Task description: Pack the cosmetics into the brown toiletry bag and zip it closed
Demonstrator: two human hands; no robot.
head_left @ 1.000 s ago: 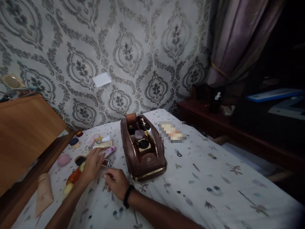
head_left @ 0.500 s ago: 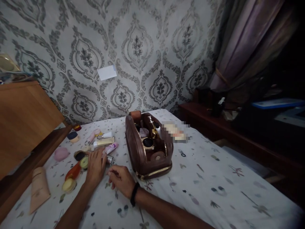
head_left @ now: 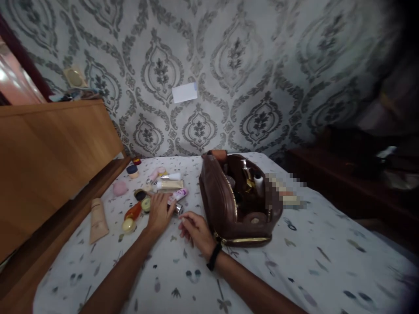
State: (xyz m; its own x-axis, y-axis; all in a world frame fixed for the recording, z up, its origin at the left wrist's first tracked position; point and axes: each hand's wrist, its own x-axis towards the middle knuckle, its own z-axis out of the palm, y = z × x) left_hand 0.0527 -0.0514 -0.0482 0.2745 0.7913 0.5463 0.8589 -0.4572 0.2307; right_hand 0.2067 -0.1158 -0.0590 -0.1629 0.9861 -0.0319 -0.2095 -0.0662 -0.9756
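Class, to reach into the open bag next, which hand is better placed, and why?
Probably the right hand: it is nearer the bag; the left hand is farther off, by the tubes.

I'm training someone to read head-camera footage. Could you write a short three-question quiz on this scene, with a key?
1. Multiple choice: the brown bag is
a) zipped shut
b) upright with its top open
c) upside down
2. True or false: in the picture, the peach tube lies left of the left hand.
3. Fill in: the black band is worn on the person's ____ arm.

Key: 1 b; 2 true; 3 right.
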